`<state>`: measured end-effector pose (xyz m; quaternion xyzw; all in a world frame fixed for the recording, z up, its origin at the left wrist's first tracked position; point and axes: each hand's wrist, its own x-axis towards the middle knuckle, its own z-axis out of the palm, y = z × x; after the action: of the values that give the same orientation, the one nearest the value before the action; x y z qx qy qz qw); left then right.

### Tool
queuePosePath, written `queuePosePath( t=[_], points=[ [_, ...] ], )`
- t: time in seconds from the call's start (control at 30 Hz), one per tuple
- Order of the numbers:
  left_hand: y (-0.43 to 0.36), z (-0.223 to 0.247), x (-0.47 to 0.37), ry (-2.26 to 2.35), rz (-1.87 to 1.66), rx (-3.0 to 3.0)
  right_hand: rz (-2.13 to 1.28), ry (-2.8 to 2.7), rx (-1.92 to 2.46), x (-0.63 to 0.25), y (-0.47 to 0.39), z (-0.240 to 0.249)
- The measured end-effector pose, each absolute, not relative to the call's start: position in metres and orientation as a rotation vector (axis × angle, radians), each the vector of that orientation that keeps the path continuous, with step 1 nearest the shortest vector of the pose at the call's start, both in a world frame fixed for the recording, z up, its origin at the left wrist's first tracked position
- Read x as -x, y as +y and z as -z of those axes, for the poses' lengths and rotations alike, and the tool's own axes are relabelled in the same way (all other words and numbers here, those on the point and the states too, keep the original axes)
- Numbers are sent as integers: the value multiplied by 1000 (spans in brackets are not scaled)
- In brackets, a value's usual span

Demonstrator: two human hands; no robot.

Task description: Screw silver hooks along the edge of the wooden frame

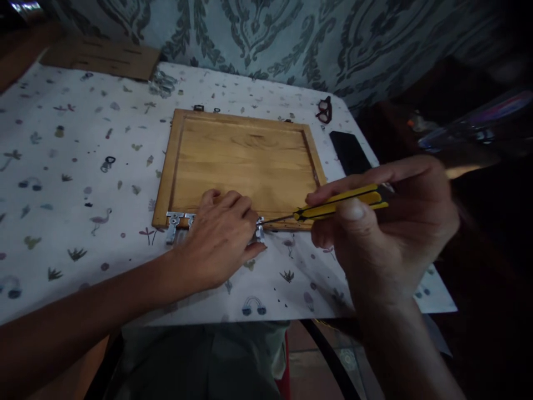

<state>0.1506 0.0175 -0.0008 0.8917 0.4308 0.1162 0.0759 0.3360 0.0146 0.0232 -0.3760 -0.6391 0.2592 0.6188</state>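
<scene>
A wooden panel with a raised frame (pixel 250 161) lies flat on the table. At its front edge sits a silver metal fitting (pixel 173 225) with screw holes, partly hidden beneath my left hand (pixel 220 233). That hand presses down over the fitting, fingers curled on the panel and thumb at the near side. My right hand (pixel 387 222) grips a yellow-and-black handled screwdriver (pixel 337 206), held low and slanting to the left. Its thin shaft reaches the right end of the fitting, close by my left thumb and fingers. Exact contact at the tip is too small to tell.
On the patterned tablecloth (pixel 83 222) lie brown cardboard (pixel 102 58), a clear plastic bag (pixel 163 83), glasses (pixel 323 110) and a black phone-like slab (pixel 350 153). Dark hardware (pixel 199 108) shows at the panel's far edge. A patterned wall or curtain (pixel 250 33) rises behind.
</scene>
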Motion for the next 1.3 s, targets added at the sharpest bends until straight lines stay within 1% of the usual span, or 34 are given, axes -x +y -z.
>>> queuePosePath(
  t=[0.2, 0.4, 0.57, 0.8, 0.9, 1.03, 1.3],
  points=[
    [19, -2, -149, 1263, -277, -2631, -774, -1564, 860, -345, 12, -26],
    [18, -1, -149, 1245, -259, -2600, -622, -1423, 935, -341, 10, -30],
    [18, 0, -149, 1234, -255, -2607, -732, -1452, 875, -339, 10, -31],
    [18, 3, -149, 1239, -292, -2626, -754, -1544, 989, -345, 4, -33],
    [18, 2, -148, 1248, -296, -2623, -718, -1514, 921, -344, 6, -31],
    [18, 0, -149, 1252, -277, -2616, -788, -1461, 849, -342, 8, -28],
    [18, -3, -149, 1252, -251, -2617, -750, -1542, 1025, -347, 1, -29]
  ],
)
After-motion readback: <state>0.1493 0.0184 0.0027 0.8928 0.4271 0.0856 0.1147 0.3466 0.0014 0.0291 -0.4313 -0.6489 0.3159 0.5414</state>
